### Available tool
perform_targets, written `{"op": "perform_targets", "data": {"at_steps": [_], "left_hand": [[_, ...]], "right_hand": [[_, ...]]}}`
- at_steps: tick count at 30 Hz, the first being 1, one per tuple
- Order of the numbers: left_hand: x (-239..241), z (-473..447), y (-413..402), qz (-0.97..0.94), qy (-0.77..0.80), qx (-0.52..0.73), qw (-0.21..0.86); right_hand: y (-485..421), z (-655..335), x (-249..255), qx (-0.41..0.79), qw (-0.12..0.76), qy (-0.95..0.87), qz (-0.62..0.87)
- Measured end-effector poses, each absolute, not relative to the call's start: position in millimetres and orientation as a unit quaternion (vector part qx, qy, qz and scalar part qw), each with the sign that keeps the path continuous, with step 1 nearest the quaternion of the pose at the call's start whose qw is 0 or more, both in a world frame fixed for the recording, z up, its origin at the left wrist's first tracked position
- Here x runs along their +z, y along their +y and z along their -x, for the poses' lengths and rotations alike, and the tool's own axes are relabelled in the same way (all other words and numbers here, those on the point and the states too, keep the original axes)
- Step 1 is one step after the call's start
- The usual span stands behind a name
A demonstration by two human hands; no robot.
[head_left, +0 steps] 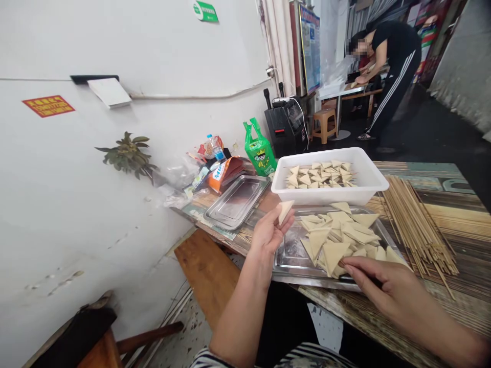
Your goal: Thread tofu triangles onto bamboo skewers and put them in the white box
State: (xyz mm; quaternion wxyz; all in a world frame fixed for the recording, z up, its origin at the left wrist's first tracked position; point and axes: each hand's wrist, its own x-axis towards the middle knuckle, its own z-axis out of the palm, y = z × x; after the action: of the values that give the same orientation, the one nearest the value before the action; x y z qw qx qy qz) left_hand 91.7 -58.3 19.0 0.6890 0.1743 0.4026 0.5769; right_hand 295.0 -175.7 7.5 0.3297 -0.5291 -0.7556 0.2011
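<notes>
My left hand (267,228) pinches a pale triangular piece (285,211), like a slice of tofu or dough, just above the left end of a metal tray (289,255). A heap of similar triangles (345,231) fills the right part of that tray. At the heap's front edge, my right hand (383,283) has thumb and forefinger pressed together against a triangle; what lies between those fingertips is too small to make out. Behind the tray stands a white plastic tub (326,195) with triangles threaded on thin sticks (318,176). Loose bamboo skewers (418,225) lie to the right.
An empty-looking metal tray (238,202) lies at the table's left, near packets (224,174) and a green bag (261,153). A black speaker (286,125) stands behind. Farther back, a person (395,61) bends over another table. A wooden bench (207,276) is below left.
</notes>
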Motion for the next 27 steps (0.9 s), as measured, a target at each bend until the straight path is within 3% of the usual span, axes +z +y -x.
{"op": "perform_targets", "data": {"at_steps": [27], "left_hand": [[29.1,-103.2,-62.2,-0.219,0.377,0.552,0.711]], "right_hand": [[-177.0,-287.0,-0.1,0.170,0.383,-0.737,0.530]]}}
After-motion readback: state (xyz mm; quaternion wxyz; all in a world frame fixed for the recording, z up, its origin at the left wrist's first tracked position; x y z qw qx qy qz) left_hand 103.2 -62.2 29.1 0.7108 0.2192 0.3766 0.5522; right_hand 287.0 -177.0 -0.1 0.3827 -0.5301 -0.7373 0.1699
